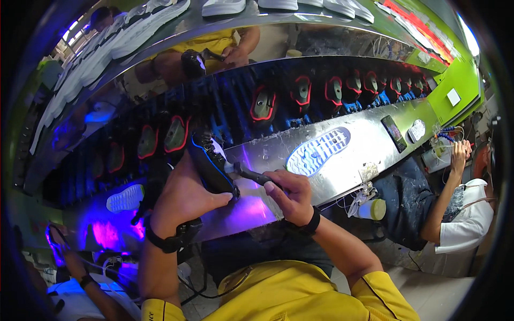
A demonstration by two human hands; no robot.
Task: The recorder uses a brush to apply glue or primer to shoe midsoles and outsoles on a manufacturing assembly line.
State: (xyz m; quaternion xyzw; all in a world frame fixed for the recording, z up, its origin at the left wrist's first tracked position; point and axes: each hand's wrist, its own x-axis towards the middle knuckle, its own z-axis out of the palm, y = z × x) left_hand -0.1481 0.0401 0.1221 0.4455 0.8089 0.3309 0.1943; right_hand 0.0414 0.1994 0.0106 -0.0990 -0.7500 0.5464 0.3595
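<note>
In my left hand (182, 193) is a black shoe upper (210, 170) with a blue line along its side and a white patch near its top edge. The fingers wrap behind it, mostly hidden, and the thumb lies along its near end. My right hand (292, 195) is closed round the dark handle of a brush (250, 174). The brush head meets the shoe upper's right side, close to the white patch. Just right of the brush, a white-and-blue shoe sole (318, 151) lies on the metal bench (267, 147).
Behind the bench runs a row of dark shoe uppers (263, 103) with red-rimmed openings. White soles (152, 27) line the shelf above. A phone (394, 134) lies on the bench's right part. Co-workers sit on both sides; a yellow-lidded tub (370, 209) stands by the right one.
</note>
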